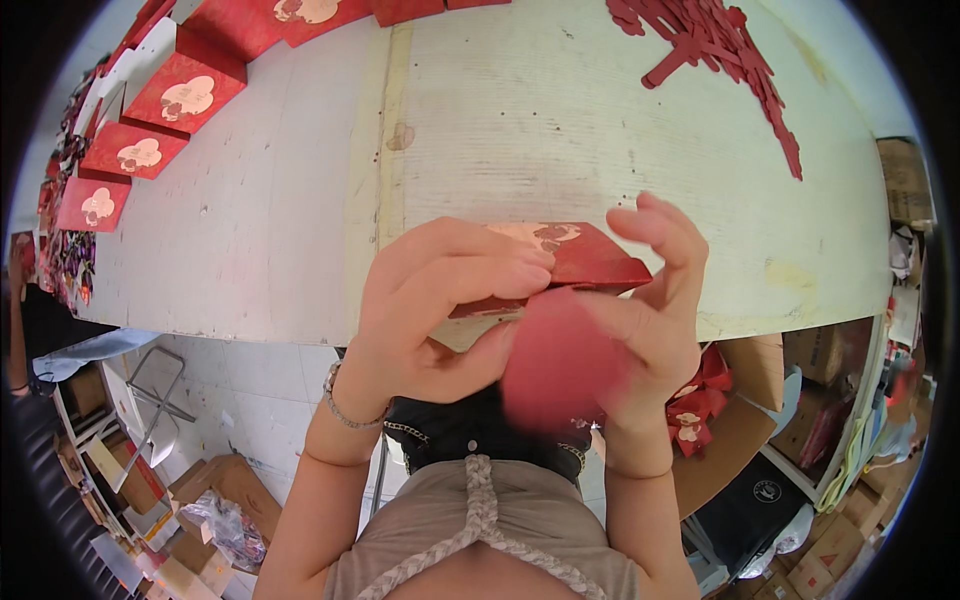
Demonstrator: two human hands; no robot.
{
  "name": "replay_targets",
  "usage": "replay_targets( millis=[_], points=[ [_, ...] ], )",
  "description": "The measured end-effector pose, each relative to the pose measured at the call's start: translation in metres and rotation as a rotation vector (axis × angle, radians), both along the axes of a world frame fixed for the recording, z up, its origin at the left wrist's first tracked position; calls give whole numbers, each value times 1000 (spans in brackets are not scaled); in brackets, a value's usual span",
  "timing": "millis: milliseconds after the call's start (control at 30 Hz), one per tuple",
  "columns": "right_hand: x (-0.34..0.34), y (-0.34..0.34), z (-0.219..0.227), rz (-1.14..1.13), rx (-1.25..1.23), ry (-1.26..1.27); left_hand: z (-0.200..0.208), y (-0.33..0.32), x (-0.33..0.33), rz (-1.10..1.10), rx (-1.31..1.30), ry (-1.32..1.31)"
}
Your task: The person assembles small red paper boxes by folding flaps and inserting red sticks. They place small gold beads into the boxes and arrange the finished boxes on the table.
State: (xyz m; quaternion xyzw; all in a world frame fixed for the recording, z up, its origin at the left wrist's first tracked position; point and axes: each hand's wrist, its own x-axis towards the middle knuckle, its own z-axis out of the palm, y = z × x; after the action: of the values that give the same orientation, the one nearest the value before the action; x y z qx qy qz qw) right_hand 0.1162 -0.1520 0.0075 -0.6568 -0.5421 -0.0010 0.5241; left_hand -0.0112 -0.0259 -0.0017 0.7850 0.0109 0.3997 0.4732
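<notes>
Both forearms rise from the lower edge, elbows apart, and the hands meet in front of the body at the table's near edge. The left hand [425,305] reaches in with its back up and its wrist bent inward; its fingers lie close together, curved over the box [600,262], their tips on the lid's pale print, while the thumb points across below them to the red piece [555,365]. The right hand [660,310] stands more upright, its upper fingers raised and curled clear of the box's right end, its thumb reaching inward by the red piece; blur hides whether that thumb pinches it. The box sits between the hands, just over the table [270,210] edge, with the red piece below it; whether the two are joined cannot be told. Beyond the hands, a broad bare stretch of tabletop runs away and to the left, bounded by a curved row of boxes [190,98] at upper left and a pile of strips [705,45] at upper right. Below the edge, a carton [715,480] stands near the right forearm, and a stool [160,398] well to the left.
</notes>
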Motion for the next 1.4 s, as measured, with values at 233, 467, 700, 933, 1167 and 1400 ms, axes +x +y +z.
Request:
replay_targets(
  millis=[233,467,700,933,1167,1400],
  points=[
    [-13,-17,-1,-211,-25,-372,-11,-3,5,22,-8,-103],
    [-14,-22,3,-162,-137,-273,-15,-6,1,110,71,-52],
    [-10,-16,6,-60,-145,-79,-14,-5,1,102,76,-47],
    [-10,-14,15,-42,-174,10,-15,-3,5,60,64,-100],
    [-13,-10,33,-94,-291,-180,-16,1,4,100,128,-116],
    [-12,-11,24,-104,-270,-199,-3,3,-8,-135,-285,153]
  ],
)
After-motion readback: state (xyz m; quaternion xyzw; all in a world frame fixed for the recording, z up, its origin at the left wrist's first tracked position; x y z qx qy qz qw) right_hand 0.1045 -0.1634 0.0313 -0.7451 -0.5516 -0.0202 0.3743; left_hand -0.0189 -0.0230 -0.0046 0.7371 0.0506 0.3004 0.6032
